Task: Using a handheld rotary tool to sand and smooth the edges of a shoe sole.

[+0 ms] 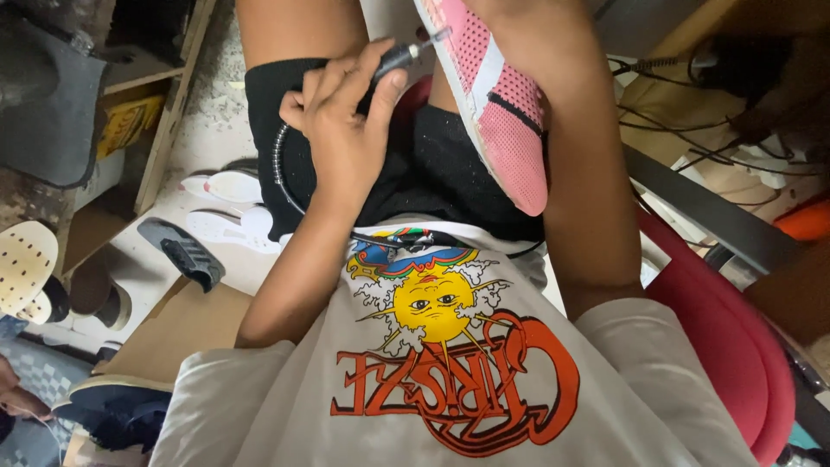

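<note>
Setting: a cluttered workshop floor with pale dust, a wooden shelf frame at ten o'clock, tangled dark cables at two o'clock, and a red seat under the person at four o'clock.

Item 1: left hand, at eleven o'clock, curled closed around a slim rotary tool held pen-fashion, thumb along its barrel. The tool's tip points toward one o'clock and sits at the edge of the shoe's sole. A ribbed flexible shaft runs from the tool down over the black shorts.

Item 2: pink knit shoe with a white band, at twelve to one o'clock, tilted, toe pointing toward five o'clock, above the lap.

Item 3: right hand, at the top edge at one o'clock, mostly out of frame; it seems to hold the shoe's heel end, but its grip cannot be told.

Item 4: loose white soles at nine o'clock on the floor, a grey sole just beside them, and a perforated cream insole farther left.
</note>
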